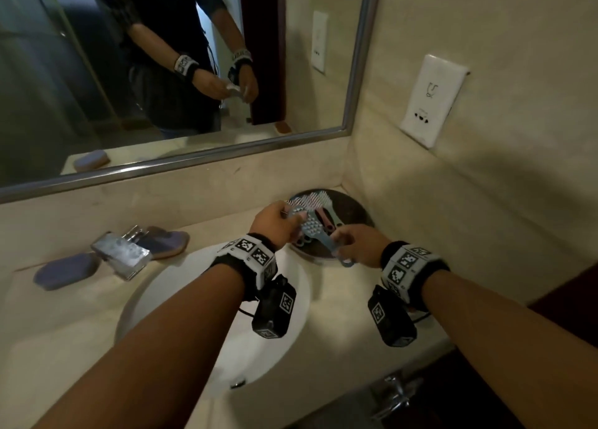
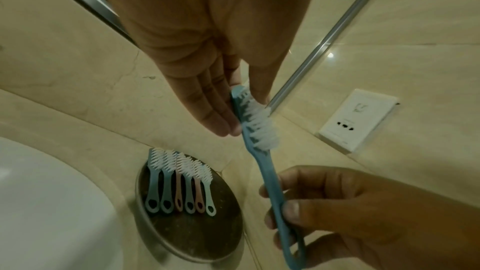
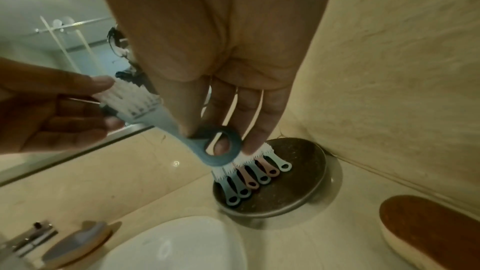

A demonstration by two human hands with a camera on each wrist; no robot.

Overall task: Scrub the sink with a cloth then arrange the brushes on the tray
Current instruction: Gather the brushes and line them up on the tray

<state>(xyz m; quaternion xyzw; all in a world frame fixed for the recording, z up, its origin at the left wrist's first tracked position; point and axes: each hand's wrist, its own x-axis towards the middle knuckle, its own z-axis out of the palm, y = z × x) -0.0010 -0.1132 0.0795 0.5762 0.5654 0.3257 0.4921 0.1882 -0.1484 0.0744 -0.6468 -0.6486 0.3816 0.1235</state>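
A blue brush point(image 1: 318, 234) with white bristles hangs in the air between both hands, just above a round dark tray point(image 1: 354, 210) in the counter's corner. My left hand point(image 1: 275, 221) pinches its bristled head point(image 2: 255, 122), thumb on one side and fingers on the other. My right hand point(image 1: 352, 247) pinches the handle near its ring end point(image 3: 221, 147). Several small blue and pink brushes point(image 2: 182, 182) lie side by side on the tray point(image 3: 298, 171), bristles toward the wall. The white sink point(image 1: 181, 299) lies below my left forearm.
A silver faucet point(image 1: 121, 255) stands left of the sink, with two purple-grey oval pads point(image 1: 66, 270) beside it. Walls meet right behind the tray; a socket point(image 1: 430, 102) is on the right wall. A brown-topped oblong object point(image 3: 428, 231) lies at the right.
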